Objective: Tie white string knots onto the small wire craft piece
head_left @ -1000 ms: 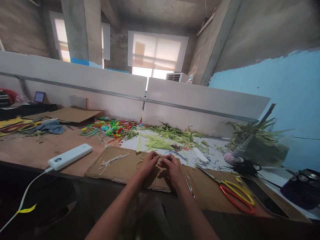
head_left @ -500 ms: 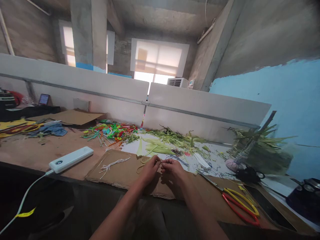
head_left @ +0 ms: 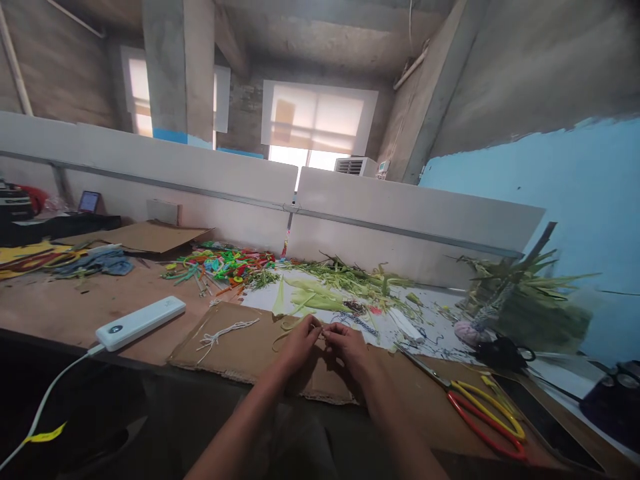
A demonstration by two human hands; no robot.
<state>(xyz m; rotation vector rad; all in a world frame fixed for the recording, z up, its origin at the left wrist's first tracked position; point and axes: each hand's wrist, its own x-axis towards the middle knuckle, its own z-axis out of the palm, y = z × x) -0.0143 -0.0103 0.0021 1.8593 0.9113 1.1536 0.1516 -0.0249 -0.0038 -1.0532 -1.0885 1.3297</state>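
Over the cardboard sheet, my left hand and my right hand meet with fingertips pinched together. A narrow yellowish strip, which looks like corn husk, loops out beside my left hand. My fingers hide its end and anything small between them. Just beyond, pale green corn husks lie on white paper. To the left on the cardboard rests a small bundle of white string, splayed at one end. Scissors with one yellow and one red handle lie to the right.
A white power bank with a cable lies at the left. Colourful small pieces are heaped behind it. Green leaf scraps run along the white partition. A dark phone-like slab and black tape are at the right.
The view shifts slightly. My hands stay together over the cardboard with fingertips still pinched; the right fingers change position a little. Nothing else visibly moves.
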